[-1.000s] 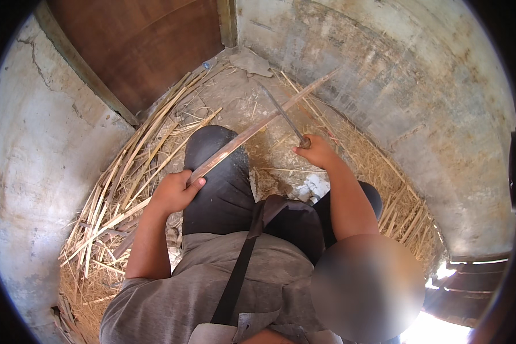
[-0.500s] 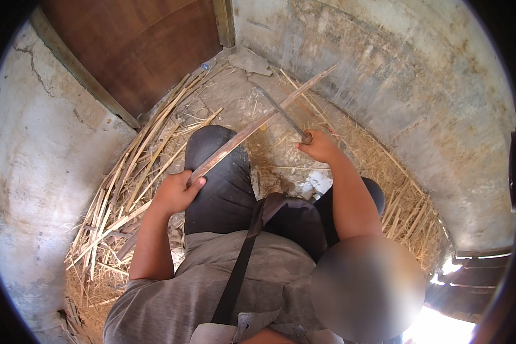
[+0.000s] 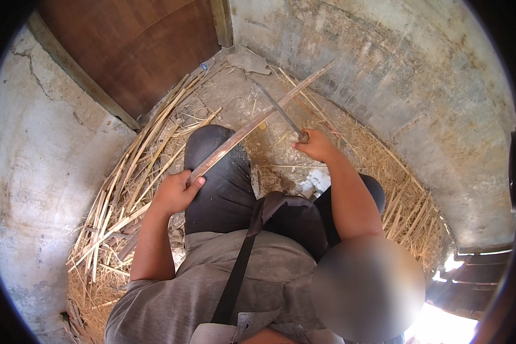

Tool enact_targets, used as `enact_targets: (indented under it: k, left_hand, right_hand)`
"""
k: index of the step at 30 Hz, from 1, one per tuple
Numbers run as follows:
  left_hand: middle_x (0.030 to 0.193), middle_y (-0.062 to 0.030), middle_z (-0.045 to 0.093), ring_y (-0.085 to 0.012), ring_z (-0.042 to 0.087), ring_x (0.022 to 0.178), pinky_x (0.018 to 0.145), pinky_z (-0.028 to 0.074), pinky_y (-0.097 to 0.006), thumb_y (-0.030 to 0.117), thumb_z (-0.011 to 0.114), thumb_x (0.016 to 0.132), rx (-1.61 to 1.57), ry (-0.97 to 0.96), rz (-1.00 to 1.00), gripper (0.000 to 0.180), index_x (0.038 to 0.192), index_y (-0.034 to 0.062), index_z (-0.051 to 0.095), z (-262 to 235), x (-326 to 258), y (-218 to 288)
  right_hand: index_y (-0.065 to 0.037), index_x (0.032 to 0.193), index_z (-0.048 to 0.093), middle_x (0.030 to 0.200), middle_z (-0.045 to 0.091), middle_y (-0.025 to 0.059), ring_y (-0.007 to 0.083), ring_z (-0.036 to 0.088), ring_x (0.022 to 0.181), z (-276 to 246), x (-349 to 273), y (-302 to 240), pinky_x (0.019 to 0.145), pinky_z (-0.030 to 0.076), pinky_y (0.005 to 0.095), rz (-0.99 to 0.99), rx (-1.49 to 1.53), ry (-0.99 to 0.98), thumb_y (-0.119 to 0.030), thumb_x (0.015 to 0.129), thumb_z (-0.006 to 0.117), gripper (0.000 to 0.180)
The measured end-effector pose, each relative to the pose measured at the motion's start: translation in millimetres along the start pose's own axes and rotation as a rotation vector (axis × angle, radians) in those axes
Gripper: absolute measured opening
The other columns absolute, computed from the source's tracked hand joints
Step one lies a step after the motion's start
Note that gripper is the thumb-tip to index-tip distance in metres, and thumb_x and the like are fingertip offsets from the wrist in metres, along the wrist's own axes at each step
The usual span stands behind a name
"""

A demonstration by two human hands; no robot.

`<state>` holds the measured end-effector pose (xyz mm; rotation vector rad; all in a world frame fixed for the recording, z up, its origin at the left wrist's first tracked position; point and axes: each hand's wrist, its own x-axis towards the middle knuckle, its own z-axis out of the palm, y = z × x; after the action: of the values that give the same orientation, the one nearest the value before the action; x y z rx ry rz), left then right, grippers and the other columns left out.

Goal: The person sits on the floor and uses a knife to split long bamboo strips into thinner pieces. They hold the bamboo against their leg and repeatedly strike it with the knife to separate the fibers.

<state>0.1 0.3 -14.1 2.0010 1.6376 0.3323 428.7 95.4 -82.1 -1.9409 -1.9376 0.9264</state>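
Note:
My left hand (image 3: 178, 192) is closed around the lower end of a long split bamboo strip (image 3: 243, 131). The strip slants up and away to the right, passing above my left knee, and its far end tapers to a point. In my right hand (image 3: 316, 146) is the handle of a long, thin, dark-bladed knife (image 3: 278, 108) with a hooked tip. Its blade points up and left and crosses the strip beyond my knee; whether the edge touches the strip I cannot tell.
Long pale split strips (image 3: 117, 189) lie heaped on the left. Fine shavings (image 3: 410, 212) cover the floor on the right. Stained plaster walls (image 3: 395, 69) and a brown wooden door (image 3: 137, 46) enclose the corner. A white crumpled thing (image 3: 315, 182) lies between my legs.
My right hand and the knife have shifted very slightly to the left. The left hand's grip on the bamboo strip is the same.

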Motion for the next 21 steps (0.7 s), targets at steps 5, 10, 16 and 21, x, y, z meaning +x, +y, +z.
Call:
enact_targets:
  k: [5,10,16,21]
  left_hand:
    - [0.073,-0.0218,0.065,-0.0415,0.066,0.072,0.068,0.051,-0.046,0.048,0.065,0.097,0.002,0.005,0.001,0.048,0.088,0.0009,0.065,0.2,-0.6,0.6]
    - [0.074,-0.0217,0.065,-0.0414,0.066,0.072,0.069,0.051,-0.046,0.048,0.065,0.097,0.007,0.001,-0.003,0.048,0.088,0.0008,0.065,0.9,-0.1,0.2]
    - [0.074,-0.0217,0.066,-0.0418,0.066,0.073,0.069,0.051,-0.046,0.048,0.066,0.097,0.002,0.004,-0.010,0.048,0.088,0.0005,0.064,1.8,-0.2,-0.8]
    - [0.074,-0.0217,0.065,-0.0415,0.066,0.073,0.069,0.051,-0.046,0.048,0.066,0.097,0.005,-0.001,-0.017,0.048,0.088,0.0007,0.064,1.3,-0.1,0.6]
  right_hand:
    - [0.005,0.135,0.060,0.130,0.065,0.0287,0.0420,0.063,0.122,-0.2,0.4,-0.1,0.103,0.049,0.0450,-0.005,-0.008,-0.004,-0.049,0.083,0.078,0.077]
    - [0.004,0.136,0.060,0.131,0.064,0.0283,0.0419,0.062,0.122,4.3,5.6,8.1,0.104,0.049,0.0453,-0.023,0.002,-0.006,-0.051,0.084,0.077,0.078]
    - [0.004,0.137,0.059,0.131,0.064,0.0281,0.0416,0.063,0.121,7.8,9.1,10.6,0.103,0.050,0.0453,-0.017,0.009,-0.020,-0.053,0.085,0.076,0.079]
    - [0.004,0.137,0.059,0.129,0.065,0.0281,0.0414,0.064,0.119,6.8,7.5,7.9,0.102,0.050,0.0453,-0.004,0.014,-0.023,-0.053,0.085,0.076,0.079]
